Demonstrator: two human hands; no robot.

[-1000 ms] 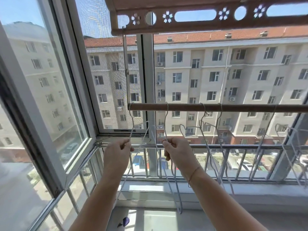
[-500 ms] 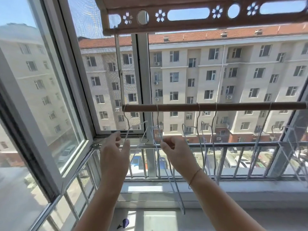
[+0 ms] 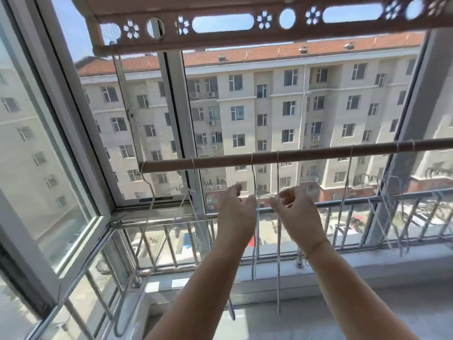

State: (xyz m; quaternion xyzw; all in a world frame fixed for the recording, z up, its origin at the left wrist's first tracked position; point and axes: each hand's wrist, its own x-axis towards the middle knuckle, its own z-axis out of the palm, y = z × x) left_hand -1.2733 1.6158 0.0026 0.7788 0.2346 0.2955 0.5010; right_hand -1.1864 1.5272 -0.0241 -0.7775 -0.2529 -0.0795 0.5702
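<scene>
Reaching up from the lower edge, your forearms are getting cut off below the elbows. Your left hand (image 3: 236, 212) and right hand (image 3: 297, 212) are hovering close together with their backs toward you, and blur is smearing the fingertips. Both sets of fingers are curling loosely. The left thumb tip is lying right against the wire of the nearer hanger (image 3: 254, 177), and the right fingertips are crossing the wire of the second hanger (image 3: 278, 173). I cannot tell whether either hand is actually pinching its wire. Both hangers are facing you edge-on, so their shapes are reading as thin lines dangling between your wrists. They are hooking over the brown rod (image 3: 318, 154) just above your hands. Half a second ago you were working at the rod's left end; now your hands are sitting further right, and the end hangers (image 3: 152, 192) are hanging free. Beyond, the railing (image 3: 343, 202) is blurring.
</scene>
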